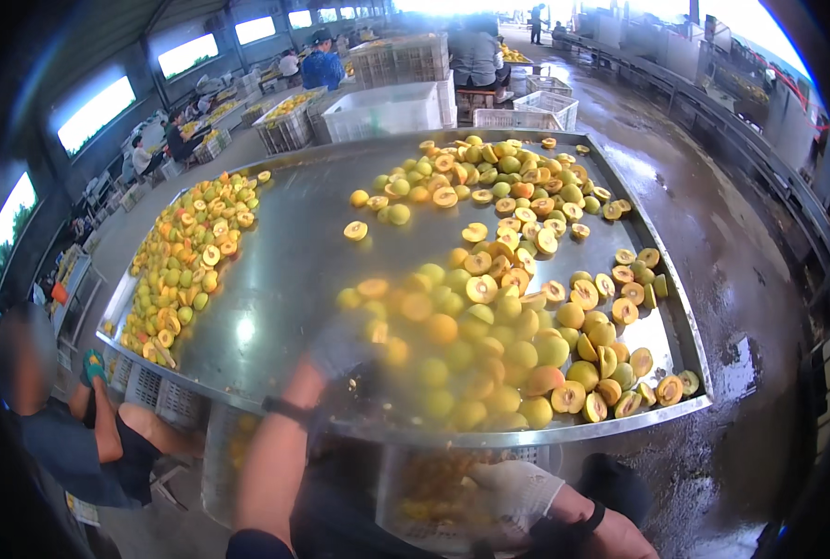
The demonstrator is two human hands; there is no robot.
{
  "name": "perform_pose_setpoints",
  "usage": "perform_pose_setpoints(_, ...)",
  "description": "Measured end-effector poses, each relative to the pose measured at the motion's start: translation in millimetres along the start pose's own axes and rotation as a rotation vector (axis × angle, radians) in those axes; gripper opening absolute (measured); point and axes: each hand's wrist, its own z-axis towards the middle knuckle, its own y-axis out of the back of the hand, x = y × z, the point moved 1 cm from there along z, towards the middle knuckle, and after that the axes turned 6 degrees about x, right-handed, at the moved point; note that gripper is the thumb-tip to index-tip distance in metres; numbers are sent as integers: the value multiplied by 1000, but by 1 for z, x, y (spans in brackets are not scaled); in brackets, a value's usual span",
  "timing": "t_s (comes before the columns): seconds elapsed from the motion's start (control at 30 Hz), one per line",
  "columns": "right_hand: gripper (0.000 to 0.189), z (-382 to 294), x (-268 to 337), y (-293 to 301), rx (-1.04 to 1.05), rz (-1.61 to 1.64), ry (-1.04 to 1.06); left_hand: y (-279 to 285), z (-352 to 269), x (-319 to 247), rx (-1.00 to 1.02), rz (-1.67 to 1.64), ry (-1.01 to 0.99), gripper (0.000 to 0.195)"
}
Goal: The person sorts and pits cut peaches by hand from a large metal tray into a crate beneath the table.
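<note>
Halved yellow-green stone fruits (481,288), many with the pit showing, lie spread over the right half of a metal-topped table (282,244). My left hand (345,349), in a greyish glove, is over the table near its front edge, beside the left end of the pile. Blur hides its fingers and whether it holds a fruit. Below the front edge, my right hand (516,485), in a white knitted glove, is over a crate holding orange-brown pieces (443,489). Its fingers are blurred too. Another heap of fruits (184,258) lies along the table's left side.
A seated co-worker (72,433) with a green glove is at the left, near crates under the table edge. A raised metal rim (673,307) borders the table. Plastic crates (387,112) stand beyond its far side, with more people behind. Wet floor (743,279) lies to the right.
</note>
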Motion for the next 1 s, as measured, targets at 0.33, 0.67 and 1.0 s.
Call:
perform_pose_setpoints(0.33,36,3,67,93,-425,971,-4,-81,-48,-73,-129,-1504,-307,65)
perform_pose_setpoints(0.67,30,66,42,87,-526,501,-98,-129,-14,-53,229,-2006,-301,58)
perform_pose_setpoints(1.0,34,69,39,85,-639,290,-13,-135,0,-42,-167,-1559,-252,62)
